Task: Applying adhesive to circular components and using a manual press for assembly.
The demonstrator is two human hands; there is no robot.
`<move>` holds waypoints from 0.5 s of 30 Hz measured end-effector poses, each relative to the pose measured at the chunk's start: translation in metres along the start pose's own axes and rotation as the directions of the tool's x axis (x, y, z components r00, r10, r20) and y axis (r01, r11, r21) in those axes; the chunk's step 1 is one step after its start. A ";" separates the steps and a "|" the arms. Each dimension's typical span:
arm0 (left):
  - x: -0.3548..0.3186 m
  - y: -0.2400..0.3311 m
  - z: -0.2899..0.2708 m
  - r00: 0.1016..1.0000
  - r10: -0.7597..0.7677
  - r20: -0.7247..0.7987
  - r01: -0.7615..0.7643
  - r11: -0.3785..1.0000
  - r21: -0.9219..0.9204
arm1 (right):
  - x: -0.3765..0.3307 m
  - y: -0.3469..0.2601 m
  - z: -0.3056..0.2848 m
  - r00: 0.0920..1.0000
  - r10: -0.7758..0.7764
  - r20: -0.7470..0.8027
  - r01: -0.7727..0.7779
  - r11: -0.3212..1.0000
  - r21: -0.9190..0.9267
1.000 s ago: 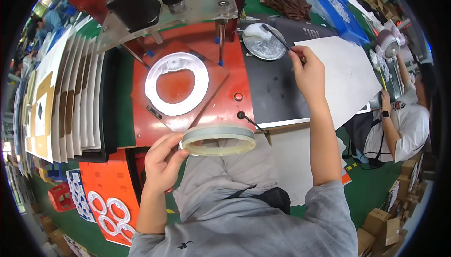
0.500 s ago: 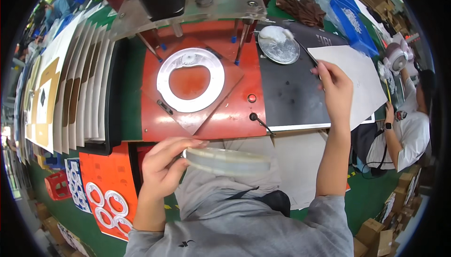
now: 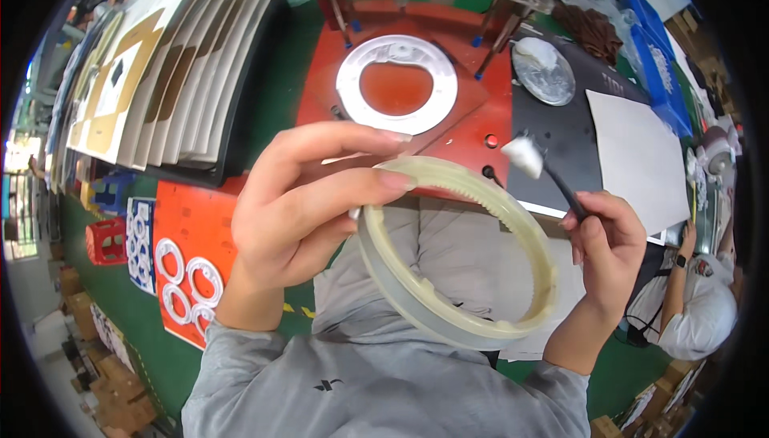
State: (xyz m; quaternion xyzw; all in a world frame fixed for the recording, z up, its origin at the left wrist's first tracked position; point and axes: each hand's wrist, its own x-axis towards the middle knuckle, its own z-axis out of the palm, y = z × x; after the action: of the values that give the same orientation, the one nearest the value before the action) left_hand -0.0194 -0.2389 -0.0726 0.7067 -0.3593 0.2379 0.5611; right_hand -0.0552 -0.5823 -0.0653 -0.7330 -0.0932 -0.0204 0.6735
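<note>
Two hands had come up from the worktop (image 3: 609, 129): my left hand (image 3: 300, 205) gripped the ring (image 3: 456, 254) raised near my chest, my right hand (image 3: 609, 238) pinched a brush (image 3: 549, 173), its white tip poised just above the ring's rim for greasing.

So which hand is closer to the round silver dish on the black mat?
The right. The right hand sits below the silver dish, holding a white-tipped brush that points up toward it. The left hand grips the pale ring, farther left.
</note>
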 end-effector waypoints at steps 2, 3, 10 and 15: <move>-0.002 0.001 -0.006 0.998 0.003 0.057 -0.005 1.000 0.028 | 0.001 -0.011 0.014 0.996 -0.090 0.020 0.092 0.990 -0.107; -0.005 0.001 -0.006 0.999 0.005 0.049 -0.005 1.000 0.009 | 0.003 -0.016 0.019 0.996 -0.089 0.024 0.091 0.991 -0.098; -0.020 0.006 -0.011 0.998 -0.067 0.007 0.068 0.993 -0.093 | 0.020 -0.029 0.047 0.964 -0.147 0.221 0.209 0.935 -0.288; -0.023 0.004 -0.022 0.999 -0.033 0.004 0.033 0.998 -0.060 | 0.023 -0.038 0.058 0.898 -0.335 0.285 0.438 0.743 -0.506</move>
State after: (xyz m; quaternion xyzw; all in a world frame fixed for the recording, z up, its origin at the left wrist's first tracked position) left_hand -0.0355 -0.2127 -0.0811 0.6957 -0.3555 0.2165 0.5854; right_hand -0.0446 -0.5190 -0.0297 -0.8603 -0.2926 -0.1218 0.3994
